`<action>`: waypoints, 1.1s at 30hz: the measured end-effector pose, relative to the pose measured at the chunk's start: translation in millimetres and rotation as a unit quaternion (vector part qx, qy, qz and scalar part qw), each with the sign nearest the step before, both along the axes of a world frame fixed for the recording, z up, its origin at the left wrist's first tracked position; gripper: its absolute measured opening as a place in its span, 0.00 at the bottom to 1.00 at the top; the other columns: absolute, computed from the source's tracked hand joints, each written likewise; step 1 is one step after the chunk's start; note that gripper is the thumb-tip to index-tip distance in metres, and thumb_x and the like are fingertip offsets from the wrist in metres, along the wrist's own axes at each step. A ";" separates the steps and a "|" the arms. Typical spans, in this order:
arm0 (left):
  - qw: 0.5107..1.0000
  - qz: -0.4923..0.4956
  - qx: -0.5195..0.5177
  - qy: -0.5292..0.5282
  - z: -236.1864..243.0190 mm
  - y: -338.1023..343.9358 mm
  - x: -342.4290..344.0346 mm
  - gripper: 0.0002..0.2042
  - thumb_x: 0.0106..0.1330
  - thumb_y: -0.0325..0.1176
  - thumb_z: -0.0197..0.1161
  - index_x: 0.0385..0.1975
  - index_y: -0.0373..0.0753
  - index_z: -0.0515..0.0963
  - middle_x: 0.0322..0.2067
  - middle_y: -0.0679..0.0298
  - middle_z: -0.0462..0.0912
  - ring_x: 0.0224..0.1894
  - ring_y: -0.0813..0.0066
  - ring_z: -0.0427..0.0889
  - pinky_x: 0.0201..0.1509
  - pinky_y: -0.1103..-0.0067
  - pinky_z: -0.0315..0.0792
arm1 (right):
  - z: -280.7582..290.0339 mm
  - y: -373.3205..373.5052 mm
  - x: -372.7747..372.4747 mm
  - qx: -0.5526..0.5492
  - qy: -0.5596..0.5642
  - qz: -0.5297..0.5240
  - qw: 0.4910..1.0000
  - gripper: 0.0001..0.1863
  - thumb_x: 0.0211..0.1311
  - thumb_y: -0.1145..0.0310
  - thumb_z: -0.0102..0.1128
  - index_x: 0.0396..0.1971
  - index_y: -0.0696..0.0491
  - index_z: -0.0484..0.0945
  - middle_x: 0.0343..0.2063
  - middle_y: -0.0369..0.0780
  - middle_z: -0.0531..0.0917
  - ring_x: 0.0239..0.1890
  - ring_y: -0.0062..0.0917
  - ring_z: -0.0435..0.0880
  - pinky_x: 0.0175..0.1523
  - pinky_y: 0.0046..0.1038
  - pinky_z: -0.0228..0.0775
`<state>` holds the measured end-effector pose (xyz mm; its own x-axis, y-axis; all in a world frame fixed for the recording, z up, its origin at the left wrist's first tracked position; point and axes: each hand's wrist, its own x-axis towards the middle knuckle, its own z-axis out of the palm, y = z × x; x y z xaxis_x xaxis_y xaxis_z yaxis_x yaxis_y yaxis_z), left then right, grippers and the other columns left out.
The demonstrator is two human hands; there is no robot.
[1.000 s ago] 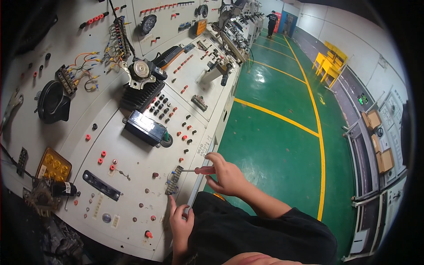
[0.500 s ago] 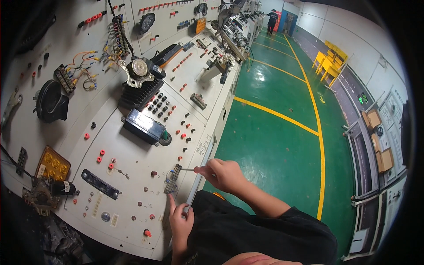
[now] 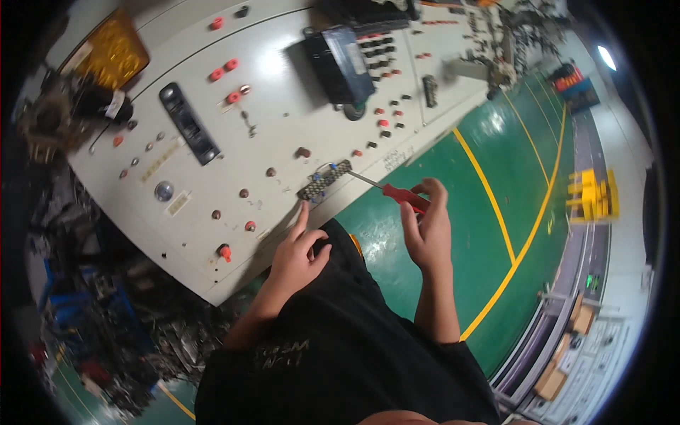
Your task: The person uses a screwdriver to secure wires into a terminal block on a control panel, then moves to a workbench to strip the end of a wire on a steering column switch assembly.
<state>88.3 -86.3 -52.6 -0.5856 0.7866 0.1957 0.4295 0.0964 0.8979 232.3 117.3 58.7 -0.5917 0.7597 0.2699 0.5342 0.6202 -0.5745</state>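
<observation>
Head view, looking down: the right hand (image 3: 427,230) has its fingers wrapped around the red handle of a screwdriver (image 3: 397,195). The thin metal tip of the tool points left and up and touches the end of a small dark terminal strip (image 3: 324,180). That strip lies near the front edge of a big white control panel (image 3: 283,113).

The left hand (image 3: 296,256) holds nothing. Its first finger sticks out straight and touches the panel just below the strip, and the other fingers are curled in loosely.

Around the strip there are lots of little red and dark round buttons. A red knob (image 3: 224,251) sits close to the panel's front edge, left of the left hand. Higher up is a long black bar (image 3: 189,124), and well above the strip is a black box (image 3: 340,64). An orange box (image 3: 113,49) sits at the far left corner.

Under the right hand is a green floor (image 3: 460,212) with yellow lines. The person's black shirt (image 3: 333,354) fills the bottom and hides the panel's lower front.
</observation>
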 end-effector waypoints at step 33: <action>0.998 -0.018 0.023 -0.058 -5.8 -17.7 -6.9 0.08 0.67 0.35 0.68 0.36 0.38 0.80 0.75 0.42 0.64 0.24 0.61 0.87 0.32 0.69 0.78 | -7.8 15.5 4.0 -0.105 -0.118 -0.002 0.987 0.15 0.82 0.67 0.53 0.58 0.60 0.72 0.54 0.47 0.81 0.34 0.24 0.79 0.36 0.25 0.70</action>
